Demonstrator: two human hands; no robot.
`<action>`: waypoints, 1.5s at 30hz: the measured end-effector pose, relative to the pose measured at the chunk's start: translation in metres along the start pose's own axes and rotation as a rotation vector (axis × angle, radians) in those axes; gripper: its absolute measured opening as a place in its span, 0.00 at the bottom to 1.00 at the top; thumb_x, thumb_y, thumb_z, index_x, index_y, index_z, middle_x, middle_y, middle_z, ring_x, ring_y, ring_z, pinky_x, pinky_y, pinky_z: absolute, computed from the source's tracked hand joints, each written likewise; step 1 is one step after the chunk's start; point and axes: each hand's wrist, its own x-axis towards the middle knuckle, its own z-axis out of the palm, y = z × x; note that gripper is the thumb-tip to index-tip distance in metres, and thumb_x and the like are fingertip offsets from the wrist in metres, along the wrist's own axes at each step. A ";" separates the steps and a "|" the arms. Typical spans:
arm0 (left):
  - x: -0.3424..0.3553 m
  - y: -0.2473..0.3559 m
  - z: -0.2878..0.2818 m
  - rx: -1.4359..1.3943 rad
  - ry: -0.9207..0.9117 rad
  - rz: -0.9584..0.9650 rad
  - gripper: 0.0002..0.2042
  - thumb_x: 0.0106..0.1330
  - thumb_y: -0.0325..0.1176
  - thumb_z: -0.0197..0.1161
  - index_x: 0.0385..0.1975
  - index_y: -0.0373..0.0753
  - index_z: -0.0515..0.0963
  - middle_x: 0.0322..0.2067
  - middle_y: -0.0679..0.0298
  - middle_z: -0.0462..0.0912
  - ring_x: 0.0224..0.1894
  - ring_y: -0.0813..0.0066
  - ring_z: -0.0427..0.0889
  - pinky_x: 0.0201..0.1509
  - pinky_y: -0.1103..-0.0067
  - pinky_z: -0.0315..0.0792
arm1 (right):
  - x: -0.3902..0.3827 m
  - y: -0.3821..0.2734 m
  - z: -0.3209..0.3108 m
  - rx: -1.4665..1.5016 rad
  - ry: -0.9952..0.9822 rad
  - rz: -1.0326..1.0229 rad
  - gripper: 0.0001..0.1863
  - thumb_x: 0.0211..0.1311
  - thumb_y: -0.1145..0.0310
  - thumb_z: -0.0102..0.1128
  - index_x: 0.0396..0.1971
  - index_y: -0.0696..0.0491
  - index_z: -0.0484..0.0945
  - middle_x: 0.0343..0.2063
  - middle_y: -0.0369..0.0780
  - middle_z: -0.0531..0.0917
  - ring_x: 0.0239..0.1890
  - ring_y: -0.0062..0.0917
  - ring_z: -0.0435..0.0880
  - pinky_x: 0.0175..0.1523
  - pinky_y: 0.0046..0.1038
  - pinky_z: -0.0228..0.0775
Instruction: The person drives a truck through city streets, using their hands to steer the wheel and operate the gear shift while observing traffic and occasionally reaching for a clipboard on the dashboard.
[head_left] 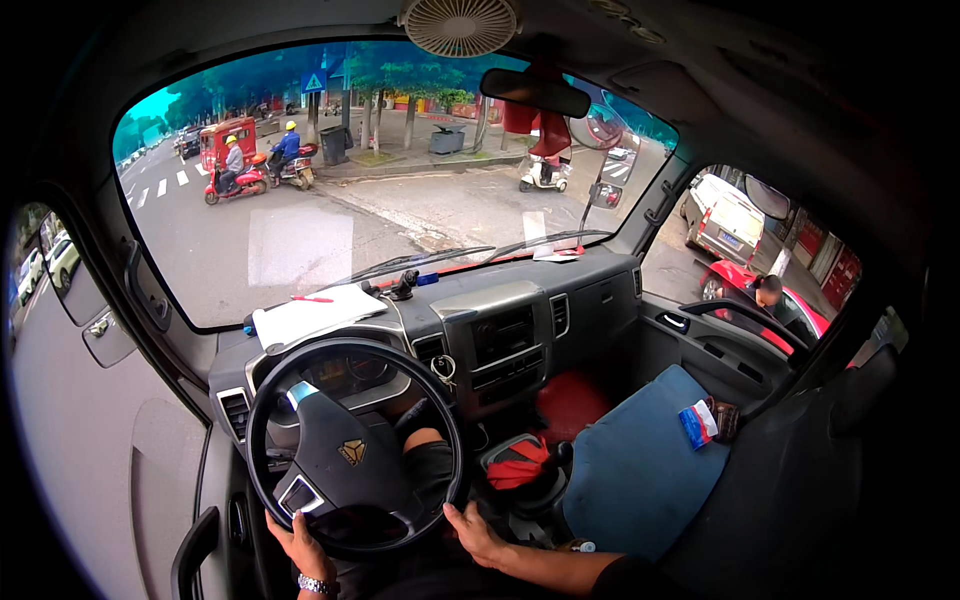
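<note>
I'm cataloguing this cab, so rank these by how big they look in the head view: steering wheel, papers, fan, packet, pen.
1. Steering wheel
2. Papers and fan: too alike to rank
3. Packet
4. Pen

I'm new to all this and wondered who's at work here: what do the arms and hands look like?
They're a person's. The left hand and right hand wear no gloves. A silver linked band circles the left wrist; a dark sleeve leaves the right forearm bare.
</note>
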 end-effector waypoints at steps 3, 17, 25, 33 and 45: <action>0.012 0.000 0.003 0.006 0.023 0.075 0.34 0.73 0.30 0.62 0.77 0.34 0.59 0.68 0.54 0.72 0.65 0.65 0.74 0.74 0.70 0.64 | -0.009 -0.013 0.005 0.126 -0.097 0.069 0.41 0.77 0.43 0.62 0.67 0.64 0.60 0.48 0.41 0.79 0.53 0.22 0.78 0.49 0.29 0.80; 0.109 0.092 0.029 0.622 -0.239 0.232 0.23 0.76 0.37 0.64 0.65 0.31 0.71 0.40 0.54 0.85 0.40 0.66 0.84 0.49 0.70 0.78 | 0.053 -0.081 -0.059 0.204 -0.315 -0.116 0.31 0.79 0.55 0.64 0.68 0.59 0.66 0.54 0.34 0.81 0.56 0.18 0.78 0.65 0.24 0.70; 0.170 0.109 0.056 0.930 -0.349 0.441 0.25 0.79 0.51 0.58 0.59 0.33 0.77 0.43 0.35 0.87 0.49 0.34 0.86 0.53 0.54 0.77 | 0.120 -0.134 -0.041 0.076 -0.142 -0.281 0.33 0.76 0.54 0.68 0.66 0.63 0.66 0.50 0.38 0.81 0.51 0.18 0.80 0.59 0.25 0.74; 0.184 0.144 0.105 1.208 -0.475 0.533 0.28 0.79 0.58 0.51 0.59 0.38 0.79 0.45 0.39 0.88 0.51 0.39 0.86 0.57 0.55 0.77 | 0.138 -0.151 -0.023 -0.001 -0.105 -0.265 0.29 0.73 0.47 0.67 0.54 0.58 0.74 0.37 0.39 0.84 0.36 0.21 0.86 0.41 0.27 0.79; 0.171 0.137 0.278 1.441 -0.675 0.863 0.34 0.82 0.62 0.39 0.44 0.40 0.88 0.43 0.47 0.91 0.50 0.49 0.89 0.56 0.58 0.79 | 0.028 0.003 -0.034 -0.523 -0.313 -0.074 0.30 0.78 0.44 0.59 0.48 0.62 0.76 0.40 0.47 0.87 0.46 0.35 0.87 0.53 0.35 0.79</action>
